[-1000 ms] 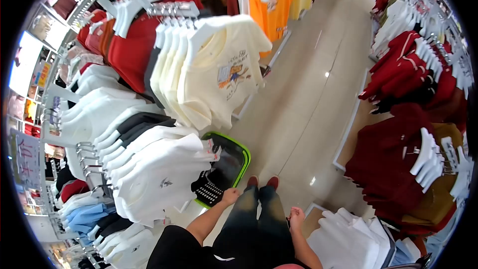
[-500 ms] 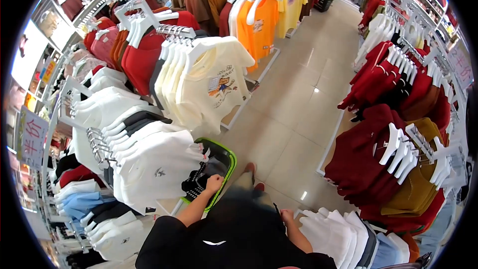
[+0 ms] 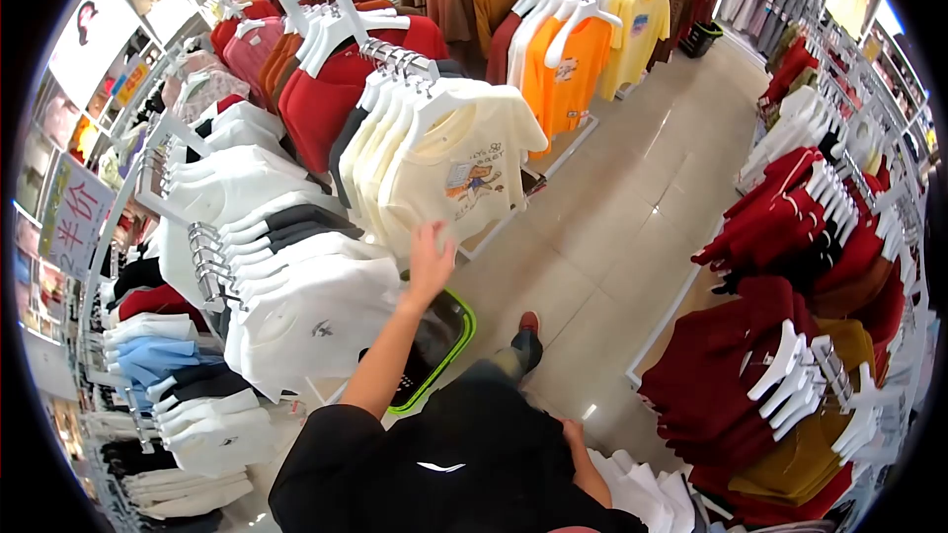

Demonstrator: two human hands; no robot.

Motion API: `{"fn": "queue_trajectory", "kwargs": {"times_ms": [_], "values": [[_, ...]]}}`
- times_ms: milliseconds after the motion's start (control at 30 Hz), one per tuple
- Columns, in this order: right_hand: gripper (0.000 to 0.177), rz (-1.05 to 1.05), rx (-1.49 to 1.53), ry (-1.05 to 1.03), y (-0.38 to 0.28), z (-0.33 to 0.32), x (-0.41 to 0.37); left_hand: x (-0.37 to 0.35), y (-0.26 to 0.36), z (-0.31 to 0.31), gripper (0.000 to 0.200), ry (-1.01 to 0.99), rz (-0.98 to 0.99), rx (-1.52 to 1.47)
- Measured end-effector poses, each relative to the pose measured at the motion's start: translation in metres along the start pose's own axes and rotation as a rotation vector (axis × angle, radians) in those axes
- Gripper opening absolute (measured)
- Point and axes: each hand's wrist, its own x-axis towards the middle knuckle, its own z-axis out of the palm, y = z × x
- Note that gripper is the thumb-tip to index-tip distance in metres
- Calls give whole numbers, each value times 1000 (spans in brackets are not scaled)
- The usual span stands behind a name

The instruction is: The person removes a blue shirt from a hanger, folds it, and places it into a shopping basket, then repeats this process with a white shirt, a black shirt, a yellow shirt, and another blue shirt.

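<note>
My left hand [image 3: 431,259] is stretched forward, fingers apart, over the lower edge of a cream T-shirt [image 3: 464,173] with a cartoon print. That shirt hangs at the front of a row of cream shirts on white hangers. Below my left forearm is a black shopping basket [image 3: 462,324] with a bright green rim, partly covered by the arm. White T-shirts [image 3: 321,321] hang close to the left of the forearm. My right hand [image 3: 573,431] is low at my right side, against my black top; its fingers are mostly hidden.
A tiled aisle [image 3: 602,237] runs ahead between the racks. Maroon sweaters [image 3: 726,365] hang on the right, with white garments [image 3: 642,494] near my right hand. Orange [image 3: 568,69] and yellow shirts [image 3: 637,35] hang farther up the left side. A price sign [image 3: 74,217] stands at far left.
My left hand has moved from beside the basket up and forward to the cream shirts, its fingers opening out. The view has turned slightly left, and one foot has stepped forward.
</note>
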Motion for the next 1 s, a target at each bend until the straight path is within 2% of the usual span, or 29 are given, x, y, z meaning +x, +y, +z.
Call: {"fn": "queue_trajectory", "kwargs": {"times_ms": [100, 167, 233, 400, 500, 567, 600, 700, 767, 833, 1000], "values": [[21, -18, 6, 8, 4, -18, 43, 70, 25, -23, 42, 195, 104, 77], [20, 94, 165, -33, 23, -26, 86, 100, 35, -31, 44, 299, 125, 138], [19, 149, 241, -41, 4, -39, 100, 123, 32, -31, 46, 376, 138, 219], [10, 83, 117, 4, -77, -66, 92, 143, 7, -11, 50, 321, -15, 315], [12, 72, 5, -32, -110, -78, 110, 150, 9, -6, 46, 272, -118, 352], [16, -61, -206, -79, -114, -83, 149, 157, 17, -13, 42, 165, -262, 341], [18, -123, -312, -104, -120, -87, 161, 161, 21, -16, 32, 155, -289, 311], [24, -421, -604, -260, -160, -101, 198, 169, 21, -19, 27, 63, -297, 259], [22, -261, -293, -265, -183, -102, 222, 176, 35, -27, 24, 49, -241, 248], [24, 62, 9, -252, -233, -95, 247, 179, 45, -42, 22, 55, -211, 259], [17, -59, -90, -290, -317, -78, 229, 180, 76, -64, 18, 33, -83, 298]]}}
